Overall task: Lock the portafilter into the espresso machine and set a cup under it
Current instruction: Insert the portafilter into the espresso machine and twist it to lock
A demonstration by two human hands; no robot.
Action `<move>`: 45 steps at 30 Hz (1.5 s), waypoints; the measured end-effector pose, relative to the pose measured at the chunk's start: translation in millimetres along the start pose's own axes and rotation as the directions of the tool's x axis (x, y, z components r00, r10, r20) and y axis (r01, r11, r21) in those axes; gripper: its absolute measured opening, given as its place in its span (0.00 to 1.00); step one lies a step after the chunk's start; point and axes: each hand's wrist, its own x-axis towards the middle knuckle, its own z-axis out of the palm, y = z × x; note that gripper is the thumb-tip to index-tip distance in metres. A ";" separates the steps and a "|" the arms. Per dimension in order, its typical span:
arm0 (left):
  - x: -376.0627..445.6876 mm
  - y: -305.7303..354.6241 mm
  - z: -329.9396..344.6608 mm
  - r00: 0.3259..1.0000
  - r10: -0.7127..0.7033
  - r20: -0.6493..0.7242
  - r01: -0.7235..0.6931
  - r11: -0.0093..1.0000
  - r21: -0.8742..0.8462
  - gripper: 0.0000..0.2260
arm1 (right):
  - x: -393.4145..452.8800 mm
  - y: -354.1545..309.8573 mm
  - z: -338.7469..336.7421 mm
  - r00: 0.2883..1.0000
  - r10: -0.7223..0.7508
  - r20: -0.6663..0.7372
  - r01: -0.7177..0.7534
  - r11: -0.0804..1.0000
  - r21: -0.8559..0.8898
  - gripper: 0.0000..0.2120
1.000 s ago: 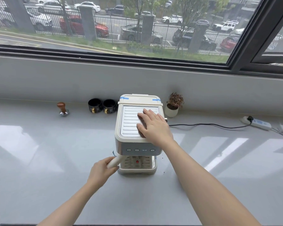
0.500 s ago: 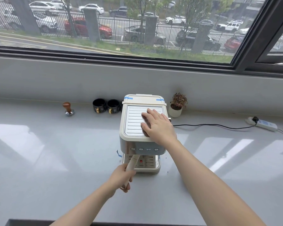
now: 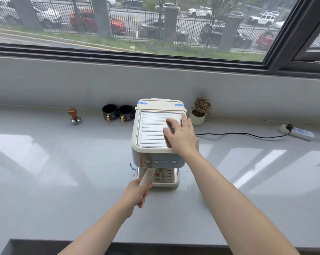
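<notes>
The left hand is wrapped around the cream handle of the portafilter, which slants up and away under the front of the espresso machine; its metal head is hidden beneath the button panel, so whether it is fully locked cannot be told. The right hand lies flat and unclenched on the ribbed top of the machine, holding nothing. The handle looks stiff and smooth, best gripped near its outer end for leverage; the machine seems light enough to slide unless it is pressed down. Two small black cups stand by the wall, just left of the machine, likely fragile and best taken by the body. The drip tray shows no cup. A tamper sits farther left, a potted plant and power cord to the right, none blocking the way.
</notes>
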 end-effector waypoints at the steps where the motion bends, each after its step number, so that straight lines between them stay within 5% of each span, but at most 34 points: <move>1: 1.0 -0.5 0.3 1.000 0.002 -0.014 -0.002 1.000 -0.001 0.08 | 0.7 3.2 -1.8 1.000 0.014 0.025 -0.015 0.999 0.036 0.21; 6: 4.7 -2.4 3.5 0.998 0.001 -0.062 -0.001 1.000 -0.003 0.10 | 1.5 25.3 -1.5 0.999 0.035 0.016 -0.039 0.930 0.366 0.21; 17: -5.3 -2.1 69.1 0.907 -0.174 -0.382 0.127 0.981 -0.145 0.13 | -4.0 21.2 5.4 0.990 0.117 -0.083 -0.050 0.823 0.565 0.19; 23: -0.4 -2.7 57.6 0.968 -0.125 -0.217 0.089 0.981 -0.171 0.08 | -7.2 18.8 6.2 0.983 0.146 -0.107 -0.060 0.820 0.569 0.19; 28: 1.9 0.2 50.2 0.975 -0.216 -0.054 0.192 0.936 -0.294 0.07 | -8.9 17.4 4.9 0.982 0.145 -0.122 -0.057 0.839 0.541 0.19; 36: -1.3 3.5 55.3 0.966 -0.227 -0.119 0.181 0.933 -0.310 0.08 | -23.8 8.8 13.2 0.925 0.287 -0.249 -0.048 0.738 0.673 0.23; 45: 4.6 0.3 57.4 0.954 -0.246 -0.173 0.196 0.945 -0.262 0.07 | -28.5 19.1 19.6 0.972 0.214 -0.098 -0.020 0.492 0.871 0.17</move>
